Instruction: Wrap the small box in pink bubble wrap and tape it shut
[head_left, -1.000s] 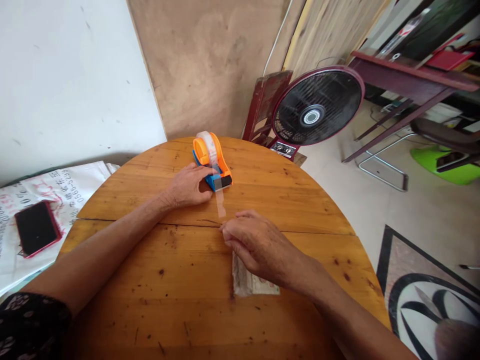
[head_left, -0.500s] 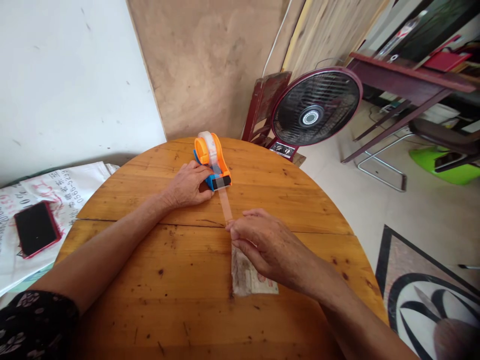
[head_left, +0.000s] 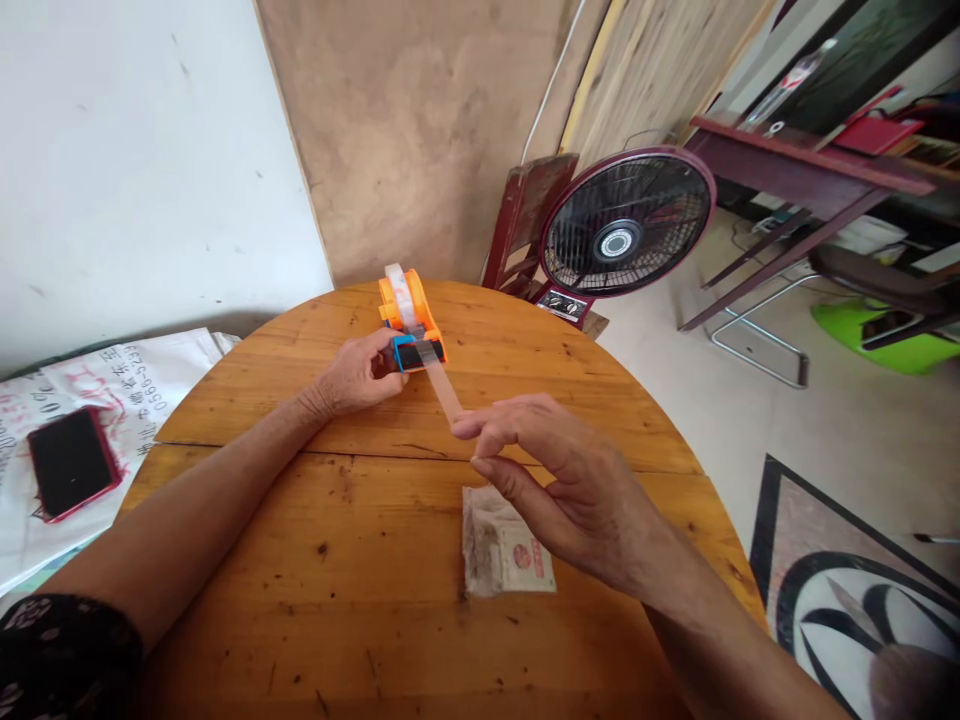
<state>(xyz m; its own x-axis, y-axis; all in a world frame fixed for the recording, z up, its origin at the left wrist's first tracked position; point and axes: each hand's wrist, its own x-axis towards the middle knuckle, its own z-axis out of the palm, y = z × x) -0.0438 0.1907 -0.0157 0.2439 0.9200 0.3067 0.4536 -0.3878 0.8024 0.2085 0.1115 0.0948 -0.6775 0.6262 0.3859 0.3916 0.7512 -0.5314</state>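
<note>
My left hand point(head_left: 360, 373) grips the side of an orange and blue tape dispenser point(head_left: 412, 318) near the far edge of the round wooden table. A roll of clear tape sits in it. From its black front a strip of tape point(head_left: 444, 390) runs towards me, its end at the fingertips of my right hand point(head_left: 559, 475). The right hand is closed loosely, with the thumb a little below the forefinger. Beneath that hand a small, worn, pale packet with red print point(head_left: 506, 550) lies flat on the table, its upper right part hidden by the hand.
The wooden table point(head_left: 360, 620) has a seam across it. A red-edged phone point(head_left: 73, 463) lies on printed white sacking point(head_left: 165, 375) at the left. Behind the table stand a dark red fan point(head_left: 626, 225) and a wooden chair point(head_left: 521, 215). Another table point(head_left: 802, 170) is at the right.
The tape dispenser has shifted a little left and turned in my left hand. My right hand has risen with the strip's end, and more of the packet shows.
</note>
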